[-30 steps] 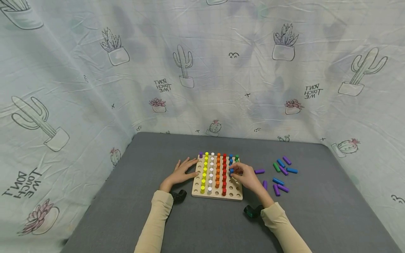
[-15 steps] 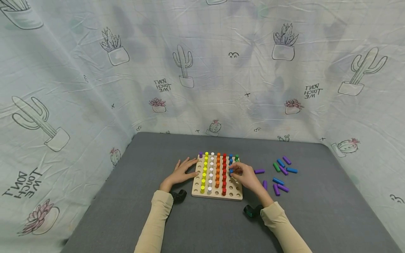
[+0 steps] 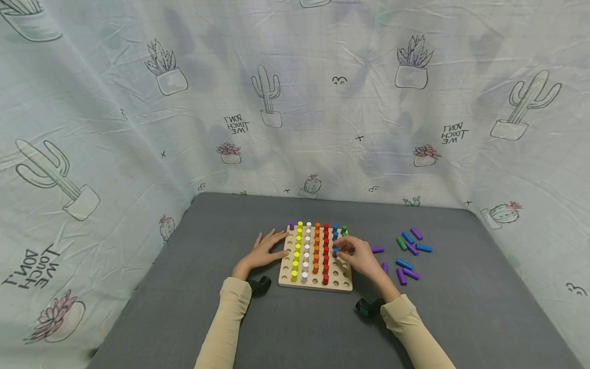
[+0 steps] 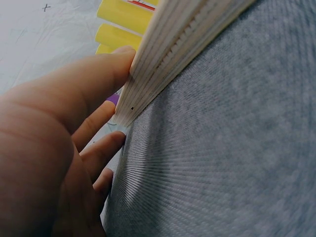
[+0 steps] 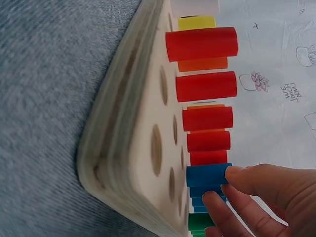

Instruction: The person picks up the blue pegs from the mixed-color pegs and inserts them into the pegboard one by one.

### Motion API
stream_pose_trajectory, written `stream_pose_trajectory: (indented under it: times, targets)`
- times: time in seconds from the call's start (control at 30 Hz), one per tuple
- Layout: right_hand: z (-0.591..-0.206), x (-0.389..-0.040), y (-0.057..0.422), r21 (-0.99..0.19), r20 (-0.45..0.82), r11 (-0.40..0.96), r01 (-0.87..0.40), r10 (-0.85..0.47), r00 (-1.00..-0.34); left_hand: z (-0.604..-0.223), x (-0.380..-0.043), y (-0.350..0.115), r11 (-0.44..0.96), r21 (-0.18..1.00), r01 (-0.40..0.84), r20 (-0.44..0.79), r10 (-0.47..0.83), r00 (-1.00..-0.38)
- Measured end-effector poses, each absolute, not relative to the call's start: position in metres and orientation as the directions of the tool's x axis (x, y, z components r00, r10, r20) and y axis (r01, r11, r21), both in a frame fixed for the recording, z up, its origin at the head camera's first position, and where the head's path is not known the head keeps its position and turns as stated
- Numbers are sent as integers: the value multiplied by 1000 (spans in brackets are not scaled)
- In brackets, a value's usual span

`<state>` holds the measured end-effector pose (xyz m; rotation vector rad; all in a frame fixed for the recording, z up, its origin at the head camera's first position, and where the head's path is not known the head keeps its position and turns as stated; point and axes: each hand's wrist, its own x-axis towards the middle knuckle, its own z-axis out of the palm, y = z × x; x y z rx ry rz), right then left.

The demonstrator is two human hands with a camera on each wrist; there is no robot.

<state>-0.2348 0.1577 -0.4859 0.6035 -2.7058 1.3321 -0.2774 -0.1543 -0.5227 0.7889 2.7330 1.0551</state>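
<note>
a person's right hand (image 3: 361, 257) pinches a blue peg (image 5: 207, 175) between thumb and fingers, holding it upright at a wooden pegboard (image 3: 332, 287), in line with other blue pegs (image 3: 335, 235) and just right of a row of red pegs (image 3: 325, 260). the left hand (image 3: 261, 253) has its fingers spread, the thumb touching the board's left side. to the right, loose purple, blue and green pegs (image 3: 412, 249) lie on the grey worktop (image 3: 299, 328); cactus-printed cloth (image 3: 313, 102) hangs behind.

The grey surface (image 3: 295, 328), apparently cloth-covered, carries a board (image 3: 330, 287) around its middle; to the right lie six purple pegs (image 3: 401, 277), three blue pegs (image 3: 423, 248) and one green peg (image 3: 401, 243).
</note>
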Motion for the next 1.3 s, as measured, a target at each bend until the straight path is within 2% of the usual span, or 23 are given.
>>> stream_pose_trajectory:
  times: [0.83,1.3]
  targets:
    - [-479,-229,184,-741,268,567,-360,-242,-932,-524,-277,-155,619,650,442,100,507,-856]
    - [-479,-225,203,-689,294,627,-363,-216,-931,-523,-276,-155,633,653,417,70,497,-865]
